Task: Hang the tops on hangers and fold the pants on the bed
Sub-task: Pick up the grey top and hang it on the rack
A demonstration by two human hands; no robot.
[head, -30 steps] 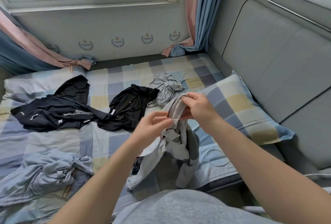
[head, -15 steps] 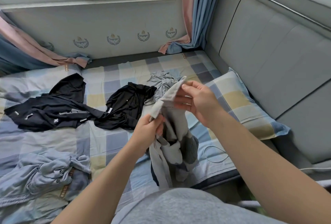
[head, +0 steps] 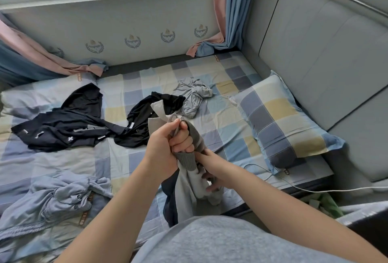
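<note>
Grey garment (head: pixel 189 189) with a ribbed band hangs above the near edge of the bed (head: pixel 220 119), bunched in both hands. The left hand (head: pixel 165 147) is a fist round the ribbed top. The right hand (head: pixel 214 170), just below at 5 o'clock, curls its fingers into the pale fabric. From the hands, a large black garment (head: pixel 69 128) lies at 9 o'clock, a small black garment (head: pixel 144 119) at 11, a crumpled grey piece (head: pixel 193 98) at 12, a blue garment (head: pixel 60 197) at 8 and a checked pillow (head: pixel 279 119) at 3.
</note>
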